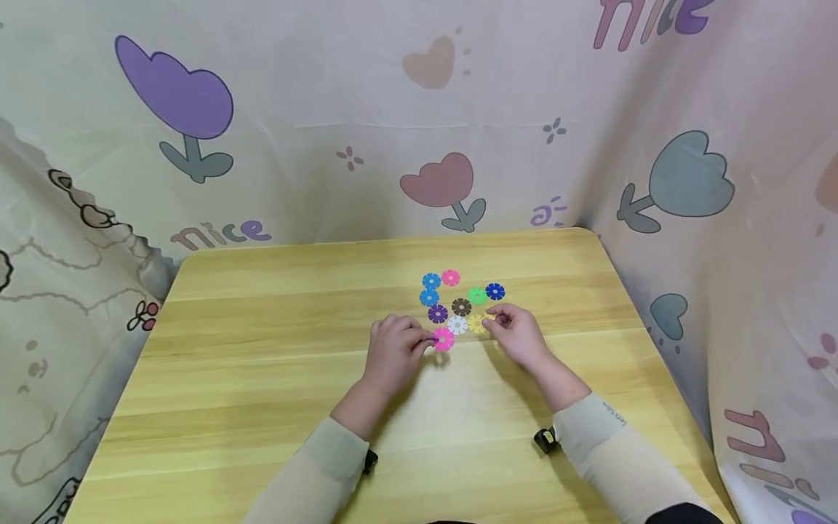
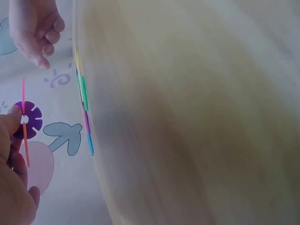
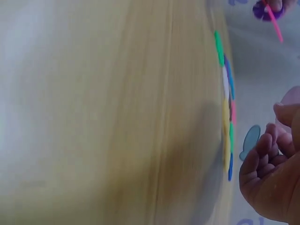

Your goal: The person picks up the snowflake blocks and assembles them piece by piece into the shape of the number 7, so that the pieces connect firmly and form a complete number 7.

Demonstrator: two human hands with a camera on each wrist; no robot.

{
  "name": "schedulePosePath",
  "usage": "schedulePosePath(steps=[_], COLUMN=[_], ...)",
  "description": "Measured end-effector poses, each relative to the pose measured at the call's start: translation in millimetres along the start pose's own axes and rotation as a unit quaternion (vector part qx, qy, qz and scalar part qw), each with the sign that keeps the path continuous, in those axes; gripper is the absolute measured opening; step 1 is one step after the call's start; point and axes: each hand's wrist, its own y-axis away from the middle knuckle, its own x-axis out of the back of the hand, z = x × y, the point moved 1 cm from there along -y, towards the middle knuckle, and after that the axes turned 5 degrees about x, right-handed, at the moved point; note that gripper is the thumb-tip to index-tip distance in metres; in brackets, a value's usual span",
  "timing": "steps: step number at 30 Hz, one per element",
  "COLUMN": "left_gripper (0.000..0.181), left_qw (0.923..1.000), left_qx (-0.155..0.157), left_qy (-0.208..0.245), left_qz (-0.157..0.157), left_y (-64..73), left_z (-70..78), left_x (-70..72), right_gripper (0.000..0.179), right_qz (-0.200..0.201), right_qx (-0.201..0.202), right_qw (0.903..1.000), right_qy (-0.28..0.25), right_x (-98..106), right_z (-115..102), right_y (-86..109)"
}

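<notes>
My left hand (image 1: 396,353) pinches a purple notched plastic disc (image 2: 33,119) between thumb and fingers, raised over the table. Slotted into it, seen edge-on in the left wrist view, are a pink disc (image 2: 23,91) above and an orange disc (image 2: 26,150) below. The head view shows the pink one face-on. My right hand (image 1: 520,335) holds nothing; its fingers curl loosely beside a yellow disc (image 1: 476,324). Left of that lies a white disc (image 1: 457,324), with a brown disc (image 1: 461,306) and another purple disc (image 1: 438,314) just behind.
Farther back on the wooden table (image 1: 262,378) lie two light blue discs (image 1: 429,298), another pink disc (image 1: 450,277), a green disc (image 1: 477,295) and a dark blue disc (image 1: 495,291). A printed curtain (image 1: 314,87) hangs along the table's back and sides.
</notes>
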Motion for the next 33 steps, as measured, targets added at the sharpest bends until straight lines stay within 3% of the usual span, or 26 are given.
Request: schedulePosePath(steps=[4, 8, 12, 33], left_gripper=[0.004, 0.004, 0.004, 0.004], left_qw=[1.0000, 0.9998, 0.9995, 0.9991], left_qx=[0.003, 0.019, 0.031, 0.039], left_qy=[0.004, 0.005, 0.006, 0.013], left_qz=[0.005, 0.001, -0.004, -0.006], left_y=[0.9, 1.3, 1.6, 0.9], left_z=[-0.7, -1.3, -2.0, -3.6], left_x=[0.7, 1.3, 1.9, 1.2], right_gripper=[0.043, 0.053, 0.059, 0.056], right_qz=[-0.016, -0.046, -0.064, -0.080], right_qx=[0.007, 0.011, 0.010, 0.007], right_qw=[0.9975, 0.9884, 0.9805, 0.9738], right_qy=[0.068, 0.145, 0.185, 0.212], right_x=[2.4, -1.5, -5.9, -11.8], right_z=[6.4, 12.5, 14.7, 11.9], right_y=[-5.5, -9.2, -10.4, -13.5])
